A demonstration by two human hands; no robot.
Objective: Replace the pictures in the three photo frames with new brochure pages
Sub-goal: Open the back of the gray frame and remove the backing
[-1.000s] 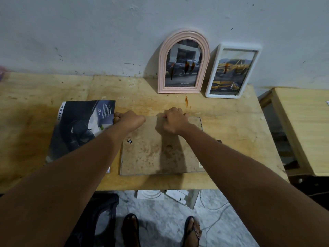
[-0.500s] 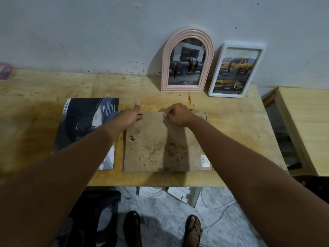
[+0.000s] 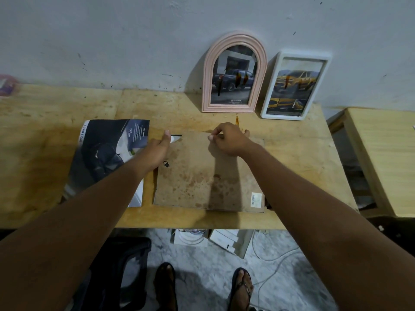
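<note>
Against a scuffed grey wall stands a worn wooden table [image 3: 292, 158], and on it I am working a frame that lies face down, its stained brown backing board [image 3: 208, 173] turned up towards me. From the grip: my right hand [image 3: 229, 140] sits at the board's far edge with the fingers curled together in a pinch, on what I take to be a retaining tab or the board's lip, though I cannot tell exactly what they hold. My left hand [image 3: 160, 145] rests at the far left corner, thumb stretched out and pressing beside a sliver of white paper [image 3: 176, 138] that peeks out there; it clamps nothing.

Moving outward, a small metal hanger [image 3: 166, 164] shows on the board near my left wrist and a barcode sticker [image 3: 256, 199] at the near right corner. Just left of the frame lies the open brochure [image 3: 107, 153], partly under my left forearm.

At the back, leaning on the wall, the pink arched frame [image 3: 234, 74] shows a dark pickup and the white frame [image 3: 294, 86] a yellow one. I judge those 2 already refilled, so 1 of 3 is left: whether this page is going in or coming out, I cannot tell, and the board then needs securing and the frame standing up
</note>
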